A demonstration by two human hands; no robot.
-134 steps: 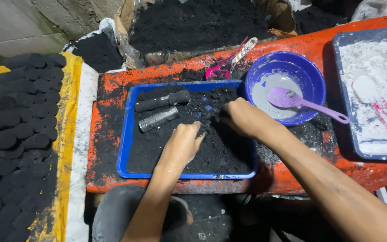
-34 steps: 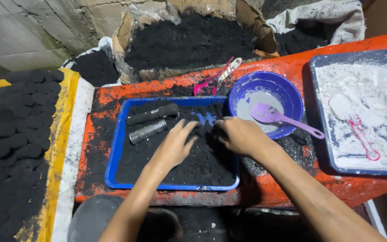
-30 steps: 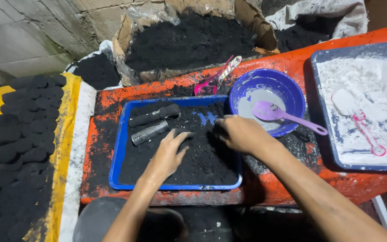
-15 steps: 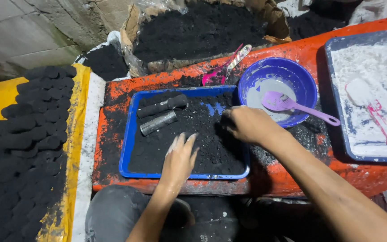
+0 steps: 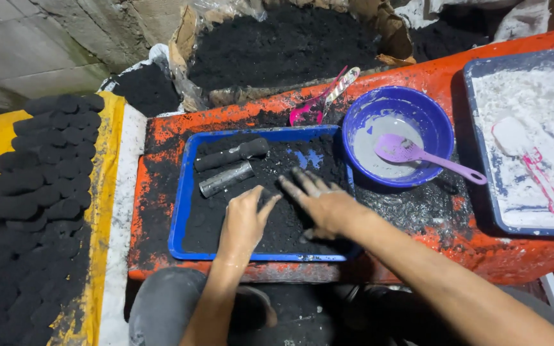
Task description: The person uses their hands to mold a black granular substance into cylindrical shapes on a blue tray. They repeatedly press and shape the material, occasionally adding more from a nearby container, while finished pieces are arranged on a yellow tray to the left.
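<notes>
i see my left hand [image 5: 243, 218] and right hand [image 5: 318, 202], both spread flat, pressing on loose black powder [image 5: 277, 224] inside the shallow blue rectangular tray [image 5: 181, 198]; 2 dark metal cylinders [image 5: 229, 166] lie just beyond the left fingers.

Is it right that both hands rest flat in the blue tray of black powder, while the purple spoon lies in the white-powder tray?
No. The head view shows the purple spoon lying in the blue bowl. Both the left hand and right hand do rest in the blue tray.
</notes>
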